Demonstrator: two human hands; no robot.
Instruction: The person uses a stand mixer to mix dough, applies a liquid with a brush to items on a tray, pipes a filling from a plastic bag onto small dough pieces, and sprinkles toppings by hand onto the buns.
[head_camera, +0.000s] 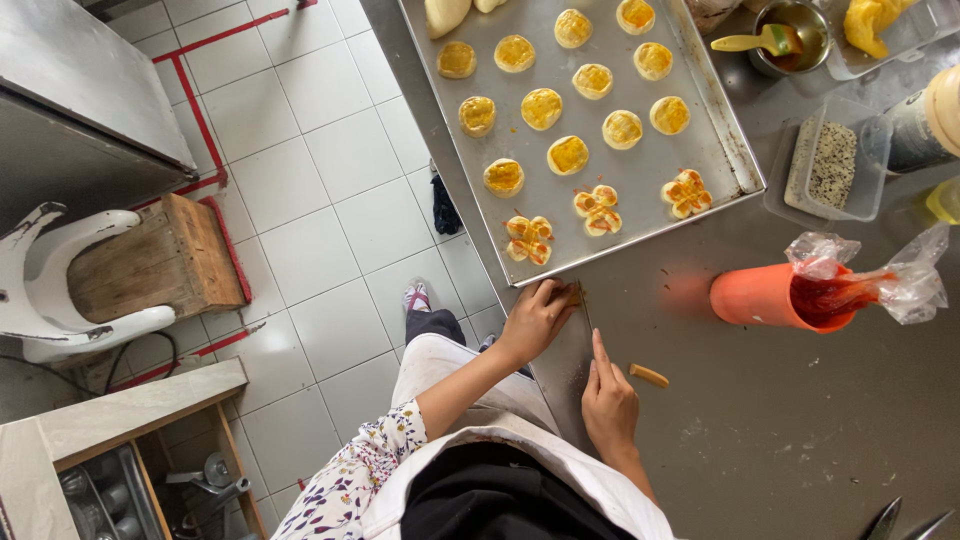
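Most little pastries are already on the tray; one small dough stick waits on the surface.

The baking tray holds many round yellow-topped pastries and a few flower-shaped ones. The left hand is curled around a flat metal scraper near the tray's corner. The right hand rests on the surface, fingers straight, holding nothing, just beside the dough stick.
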